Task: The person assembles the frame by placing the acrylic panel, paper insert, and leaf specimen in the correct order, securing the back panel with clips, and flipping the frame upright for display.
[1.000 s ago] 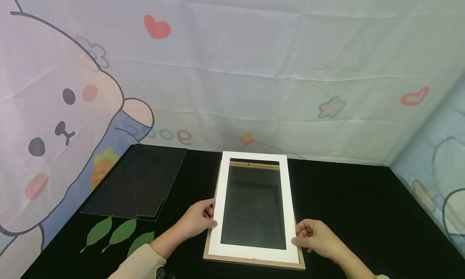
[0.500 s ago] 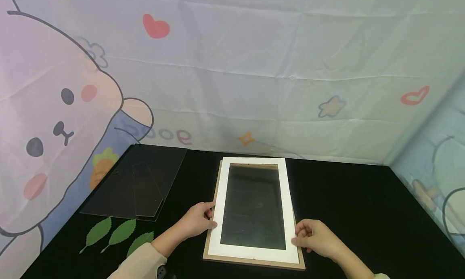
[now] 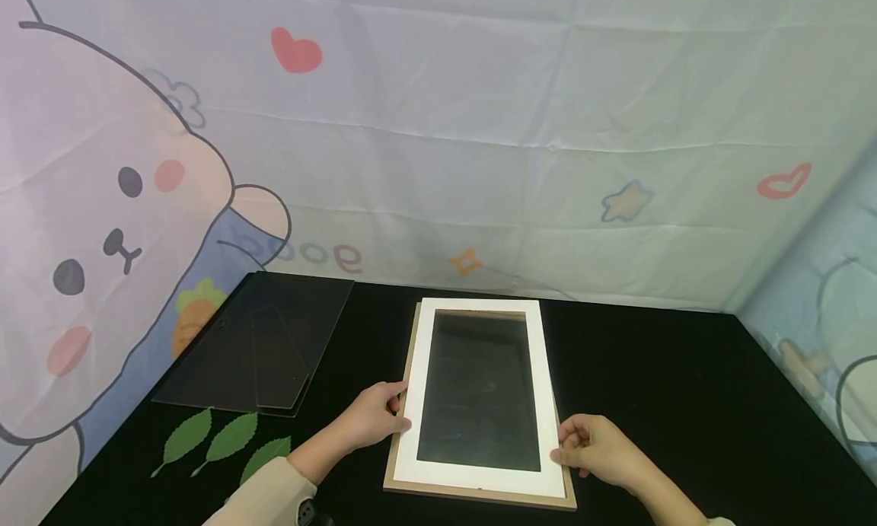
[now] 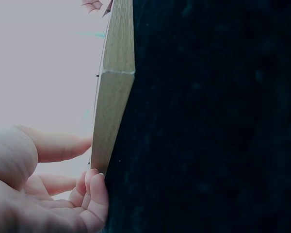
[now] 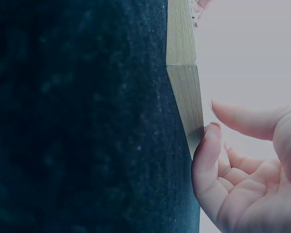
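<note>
White mat (image 3: 479, 476): lies over a wooden frame (image 4: 112, 97) at the middle of the dark tabletop (image 3: 651, 389), its dark opening facing up.
Far edge of the mat: sits lower than it did a second ago, and the wood band seen through the opening is thinner; against half a second ago I notice almost no shift.
Mat against frame: I judge it nearly seated, though wood shows along the left and near sides, so squareness may need checking.
Left hand (image 3: 373, 416): grip holding the mat's left edge, thumb on top, curled fingers at the frame's outer side.
Right hand (image 3: 596, 446): grip holding the opposite edge, thumb over the mat, a fingertip against the wood.
Frame in the grip: I cannot tell whether either hand pinches it too.
Mat opening: murky grey; I cannot make out whether a clear pane fills it.
Wrist views: the mat's face washes out to white, hiding its border.
Green leaves (image 3: 231, 436): three, at the left; the left sleeve (image 3: 267, 495) hides part of the nearest.
Dark panel (image 3: 205, 366): beyond the leaves, its outline nearly lost against black.
</note>
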### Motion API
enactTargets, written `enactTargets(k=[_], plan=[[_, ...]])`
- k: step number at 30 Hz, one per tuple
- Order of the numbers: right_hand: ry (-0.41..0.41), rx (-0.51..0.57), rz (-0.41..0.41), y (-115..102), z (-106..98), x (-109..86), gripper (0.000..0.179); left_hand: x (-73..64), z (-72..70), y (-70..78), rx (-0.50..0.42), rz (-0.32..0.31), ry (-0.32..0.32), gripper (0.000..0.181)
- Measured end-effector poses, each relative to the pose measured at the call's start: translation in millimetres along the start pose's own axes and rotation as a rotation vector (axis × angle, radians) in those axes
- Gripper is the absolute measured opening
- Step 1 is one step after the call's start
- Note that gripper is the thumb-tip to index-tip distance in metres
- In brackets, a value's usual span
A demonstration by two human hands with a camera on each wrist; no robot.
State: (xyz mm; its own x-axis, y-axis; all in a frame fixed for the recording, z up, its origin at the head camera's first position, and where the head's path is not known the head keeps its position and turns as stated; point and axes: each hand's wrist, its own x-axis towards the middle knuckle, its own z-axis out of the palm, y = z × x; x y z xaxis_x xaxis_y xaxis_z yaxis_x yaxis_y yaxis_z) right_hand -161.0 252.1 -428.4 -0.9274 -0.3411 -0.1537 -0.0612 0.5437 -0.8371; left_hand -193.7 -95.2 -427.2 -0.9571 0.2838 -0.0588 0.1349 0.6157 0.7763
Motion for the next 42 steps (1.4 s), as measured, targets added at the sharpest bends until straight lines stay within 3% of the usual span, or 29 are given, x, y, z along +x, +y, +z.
enactTargets(k=[26, 42], plan=[[0.038, -0.054, 0.028, -8, 2, -0.4, 0.025, -1.6, 0.7, 0.3, 0.021, -0.010, -0.016, 0.070], [0.141, -0.054, 0.154, -18, 9, -0.2, 0.024, -4.4, -0.5, -0.6, -0.008, -0.023, -0.028, 0.072]])
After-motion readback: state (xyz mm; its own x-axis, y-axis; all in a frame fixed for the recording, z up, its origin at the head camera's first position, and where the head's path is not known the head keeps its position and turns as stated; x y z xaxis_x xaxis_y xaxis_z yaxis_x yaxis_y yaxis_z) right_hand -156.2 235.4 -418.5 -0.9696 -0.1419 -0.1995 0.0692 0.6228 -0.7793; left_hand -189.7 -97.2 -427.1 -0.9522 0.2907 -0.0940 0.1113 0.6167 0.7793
